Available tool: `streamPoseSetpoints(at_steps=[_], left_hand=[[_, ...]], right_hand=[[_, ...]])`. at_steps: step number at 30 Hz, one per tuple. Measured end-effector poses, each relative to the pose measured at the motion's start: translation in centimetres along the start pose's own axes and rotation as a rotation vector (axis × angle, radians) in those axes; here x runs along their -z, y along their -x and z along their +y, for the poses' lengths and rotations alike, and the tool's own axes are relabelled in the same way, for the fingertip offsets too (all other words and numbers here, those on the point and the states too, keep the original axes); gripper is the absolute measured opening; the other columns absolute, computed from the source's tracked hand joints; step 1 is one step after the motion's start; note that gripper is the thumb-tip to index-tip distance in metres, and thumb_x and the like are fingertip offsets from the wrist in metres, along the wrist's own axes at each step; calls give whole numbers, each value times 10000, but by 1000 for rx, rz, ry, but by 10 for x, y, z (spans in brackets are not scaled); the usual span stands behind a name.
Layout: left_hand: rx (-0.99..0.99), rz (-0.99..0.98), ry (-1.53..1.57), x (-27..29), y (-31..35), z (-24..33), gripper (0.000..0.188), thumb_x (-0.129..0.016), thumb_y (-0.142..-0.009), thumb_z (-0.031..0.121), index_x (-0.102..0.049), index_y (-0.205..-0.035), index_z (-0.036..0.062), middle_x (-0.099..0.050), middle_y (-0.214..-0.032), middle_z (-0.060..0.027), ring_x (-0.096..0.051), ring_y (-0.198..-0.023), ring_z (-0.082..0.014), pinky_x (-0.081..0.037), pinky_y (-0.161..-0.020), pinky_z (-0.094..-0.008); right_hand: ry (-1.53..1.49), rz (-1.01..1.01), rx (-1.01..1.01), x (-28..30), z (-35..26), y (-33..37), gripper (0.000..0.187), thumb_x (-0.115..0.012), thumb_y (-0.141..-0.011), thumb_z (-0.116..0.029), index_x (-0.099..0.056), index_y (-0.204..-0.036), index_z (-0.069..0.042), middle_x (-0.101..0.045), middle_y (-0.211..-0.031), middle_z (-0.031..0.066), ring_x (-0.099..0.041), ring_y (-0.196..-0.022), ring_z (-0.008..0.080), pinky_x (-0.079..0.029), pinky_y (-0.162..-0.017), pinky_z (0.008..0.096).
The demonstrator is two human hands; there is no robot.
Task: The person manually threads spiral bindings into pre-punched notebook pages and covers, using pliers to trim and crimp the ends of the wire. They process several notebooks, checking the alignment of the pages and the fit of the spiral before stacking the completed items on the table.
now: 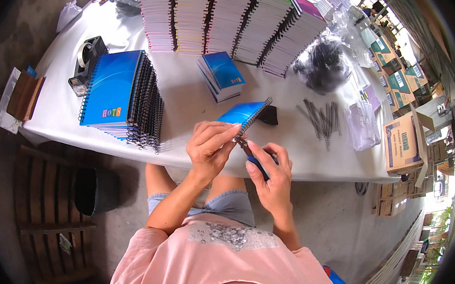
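Well, on the left of the bench [182, 105], a tall pile of blue notebooks [111, 87] has its coils sticking out, so a bump from an elbow might make it slide. Next, the left hand [209, 147] pinches one blue notebook [238, 111] up near the bench's front edge. If that pinch is too loose, the book could twist or drop. By its lower corner are the pliers [246, 149], at the end of the wire coil [258, 113]; I cannot tell if the tips bite it. They could slip and poke the left hand, which is so close. The right hand [274, 177] wraps the pliers' handles, and squeezing too hard might bend the coil badly. Farther right, loose coils [334, 117] lie close together and could get tangled.
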State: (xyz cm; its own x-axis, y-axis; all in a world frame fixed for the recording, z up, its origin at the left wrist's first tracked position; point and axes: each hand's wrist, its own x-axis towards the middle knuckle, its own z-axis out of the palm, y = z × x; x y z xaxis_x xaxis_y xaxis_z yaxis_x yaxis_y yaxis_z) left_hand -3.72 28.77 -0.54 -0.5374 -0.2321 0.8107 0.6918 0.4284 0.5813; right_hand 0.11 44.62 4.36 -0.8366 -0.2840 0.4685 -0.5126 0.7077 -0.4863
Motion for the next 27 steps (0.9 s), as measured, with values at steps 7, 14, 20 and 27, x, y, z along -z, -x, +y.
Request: streamPoseSetpoints(at_steps=[7, 14, 20, 27], left_hand=[[-122, -8, -40, -8, 3, -1, 373, -689, -644, -81, -659, -995, 41, -657, -784, -80, -631, -737, -206, -469, -686, -282], [453, 215, 316, -7, -12, 22, 218, -542, -903, 59, -593, -1107, 3, -624, -1020, -73, -560, -893, -99, -454, -715, -213], [359, 218, 554, 19, -22, 65, 177, -479, -926, 44, -501, -1097, 2, -592, -1047, -126, -570, -912, -134, -458, -730, -228], [-145, 320, 25, 97, -79, 93, 303, -514, -787, -155, -553, -1053, -15, -636, -965, -153, -638, -769, -238, -488, -640, -281]], right_hand=[[-1268, -512, -641, 8, 20, 7, 416, -508, -924, -311, -496, -1244, -44, -567, -996, 107, -568, -846, 223, -465, -712, 337], [198, -119, -303, -7, 87, 28, 357, -525, -881, -332, -560, -1204, -185, -482, -1117, 154, -479, -1038, 321, -326, -919, 458], [283, -178, -424, -26, 117, 9, 513, -505, -894, -405, -412, -1331, -152, -376, -1351, 111, -349, -1259, 292, -169, -993, 649], [-1270, 212, 217, 31, -36, -99, 1040, -681, -692, -573, -168, -1417, -31, -397, -1338, 184, -429, -1194, 316, -384, -966, 433]])
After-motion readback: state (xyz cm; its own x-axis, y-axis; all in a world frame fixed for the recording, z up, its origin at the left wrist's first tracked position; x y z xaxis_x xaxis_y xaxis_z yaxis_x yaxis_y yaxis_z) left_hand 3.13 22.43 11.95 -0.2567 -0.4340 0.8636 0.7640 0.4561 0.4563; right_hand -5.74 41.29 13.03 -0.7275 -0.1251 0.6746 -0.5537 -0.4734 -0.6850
